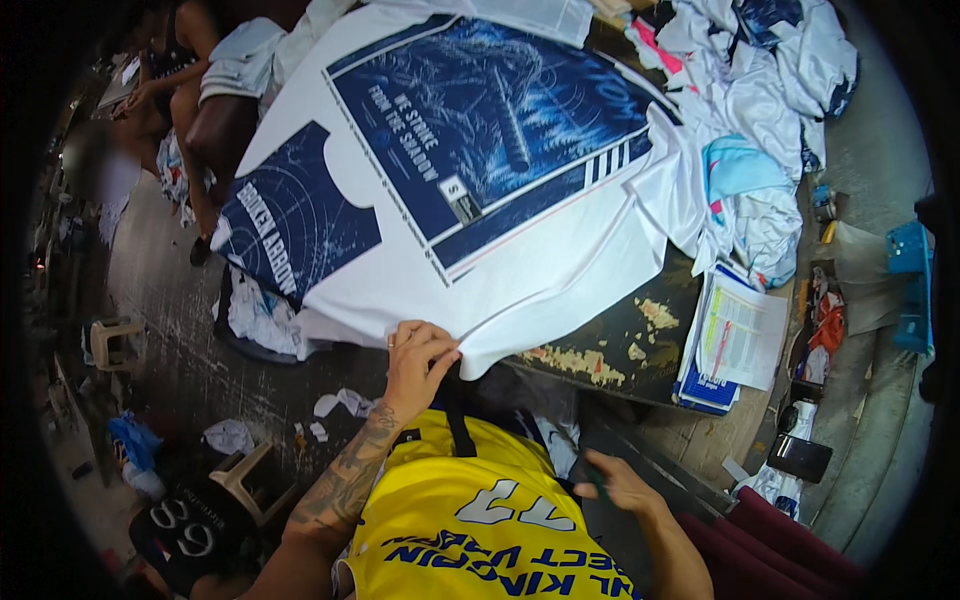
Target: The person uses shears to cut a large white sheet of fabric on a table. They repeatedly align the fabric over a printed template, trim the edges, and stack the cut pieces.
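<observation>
A wide sheet of white fabric point(560, 290) printed with dark blue jersey panels point(500, 120) is spread over the table. My left hand point(415, 360) pinches its near edge, where the cloth folds and hangs over the table's front. A smaller dark blue printed panel point(300, 215) shows on the sheet's left part. My right hand point(622, 488) is apart from the fabric, low at the right beside my yellow jersey point(480, 500). Its fingers are curled round something small and dark greenish that I cannot make out.
The worn dark table point(600, 345) shows flaking patches. On its right lie papers and a blue booklet point(725, 340), with heaped white fabric point(760, 90) behind. A phone point(800, 458) lies farther right. Stools point(115, 340) and people point(180, 60) are at the left.
</observation>
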### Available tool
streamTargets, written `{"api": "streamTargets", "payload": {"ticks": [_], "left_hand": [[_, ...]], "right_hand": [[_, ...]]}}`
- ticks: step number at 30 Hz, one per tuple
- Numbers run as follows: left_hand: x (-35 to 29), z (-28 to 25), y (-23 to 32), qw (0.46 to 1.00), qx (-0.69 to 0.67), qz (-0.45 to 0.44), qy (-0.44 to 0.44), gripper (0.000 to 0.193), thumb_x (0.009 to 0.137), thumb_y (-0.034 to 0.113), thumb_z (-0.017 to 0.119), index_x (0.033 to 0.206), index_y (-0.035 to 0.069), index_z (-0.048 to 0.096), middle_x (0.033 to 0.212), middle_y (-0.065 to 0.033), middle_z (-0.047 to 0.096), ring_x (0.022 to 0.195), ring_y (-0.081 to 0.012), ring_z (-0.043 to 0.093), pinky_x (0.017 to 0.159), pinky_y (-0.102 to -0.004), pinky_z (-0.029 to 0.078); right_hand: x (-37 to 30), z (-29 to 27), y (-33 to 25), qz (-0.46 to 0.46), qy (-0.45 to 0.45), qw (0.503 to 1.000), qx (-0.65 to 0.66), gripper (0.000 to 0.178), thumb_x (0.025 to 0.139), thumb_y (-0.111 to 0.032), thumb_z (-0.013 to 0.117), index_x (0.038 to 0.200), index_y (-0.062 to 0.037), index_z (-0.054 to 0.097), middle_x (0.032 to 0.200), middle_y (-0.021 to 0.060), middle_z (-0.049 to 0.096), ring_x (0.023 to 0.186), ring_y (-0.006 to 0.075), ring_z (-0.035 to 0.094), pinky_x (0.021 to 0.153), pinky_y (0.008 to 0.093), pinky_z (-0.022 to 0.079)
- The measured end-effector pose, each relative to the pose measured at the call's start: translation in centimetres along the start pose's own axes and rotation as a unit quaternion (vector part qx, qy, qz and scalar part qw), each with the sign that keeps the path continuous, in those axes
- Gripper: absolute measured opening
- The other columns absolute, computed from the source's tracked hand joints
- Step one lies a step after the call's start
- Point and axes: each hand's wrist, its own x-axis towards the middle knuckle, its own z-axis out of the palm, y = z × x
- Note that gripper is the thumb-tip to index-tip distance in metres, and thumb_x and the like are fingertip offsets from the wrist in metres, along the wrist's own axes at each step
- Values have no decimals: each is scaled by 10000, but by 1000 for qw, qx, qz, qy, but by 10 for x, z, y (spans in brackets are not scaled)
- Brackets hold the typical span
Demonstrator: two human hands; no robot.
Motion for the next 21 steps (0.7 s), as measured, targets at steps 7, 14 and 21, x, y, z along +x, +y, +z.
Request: {"api": "streamTargets", "payload": {"ticks": [7,14,21], "left_hand": [[-5,12,1,998,55,7,-19,147,936,170,781,1024,57,818,1115,-30,691,1194,-292,533,1085,-464,344],[0,13,-3,996,72,16,-44,120,922,158,800,1023,99,828,1128,-5,682,1220,-279,524,1073,-462,343],[6,9,-8,996,61,40,-57,108,892,135,800,997,120,819,1168,10,656,1268,-276,513,1118,-483,333]], "right_hand": [[118,13,-59,33,-92,994,-41,897,841,-708,828,1337,17,646,1154,234,750,1118,388,719,976,439,532],[117,5,-78,100,-43,994,-15,726,790,-671,893,1027,11,816,848,157,782,815,243,749,790,390,566],[139,-5,-116,92,-55,992,-60,751,801,-695,869,1022,20,809,843,190,768,816,273,750,801,414,570]]}}
